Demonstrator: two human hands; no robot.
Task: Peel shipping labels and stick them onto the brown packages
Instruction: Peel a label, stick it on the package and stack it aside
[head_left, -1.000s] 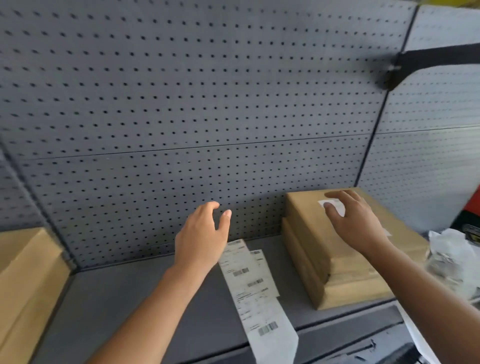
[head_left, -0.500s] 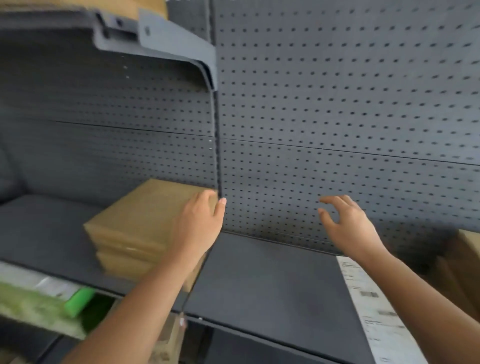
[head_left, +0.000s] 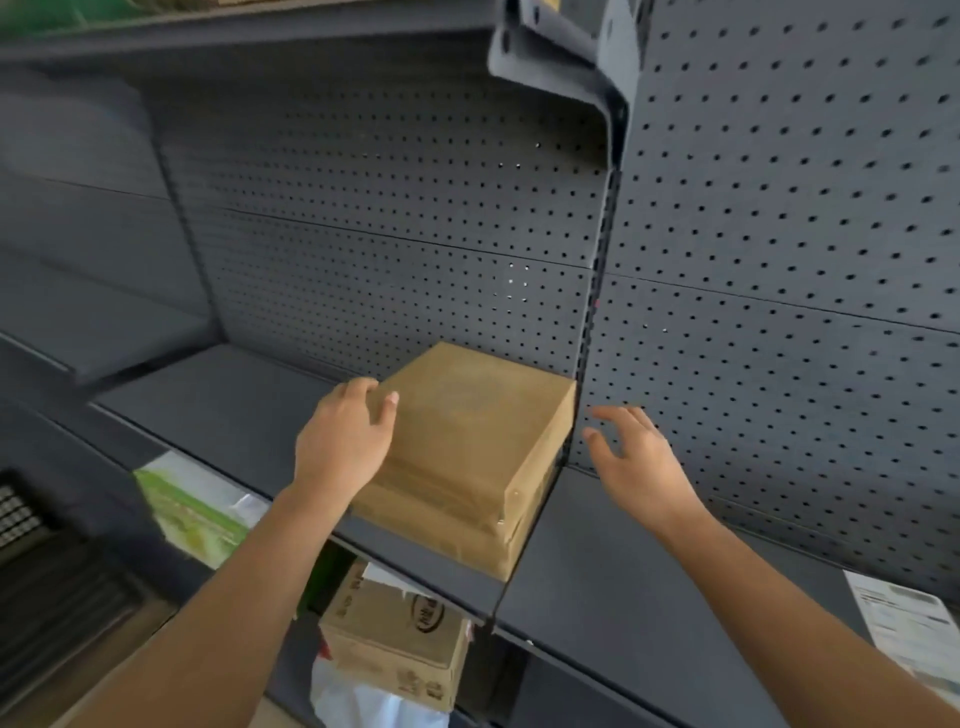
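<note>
Two or three flat brown packages (head_left: 467, 415) lie stacked on the dark grey shelf (head_left: 234, 410), pushed against the upright post. My left hand (head_left: 343, 441) rests on the top package's left edge, fingers spread loosely over the corner. To the right of the stack my right hand (head_left: 639, 467) hovers, palm toward it and fingers apart, not touching it and holding nothing. A white strip of shipping labels (head_left: 909, 629) lies on the shelf at the far right edge.
Grey pegboard (head_left: 779, 260) backs the shelves, and a shelf bracket (head_left: 571, 57) juts out overhead. Below the shelf sit a printed cardboard box (head_left: 395, 639), a white plastic bag (head_left: 363, 701) and a green-and-white pack (head_left: 192, 514).
The view has swung left, away from the labelled packages. My right hand left that stack. Both hands have moved to the left stack, and the left one now touches its top package.
</note>
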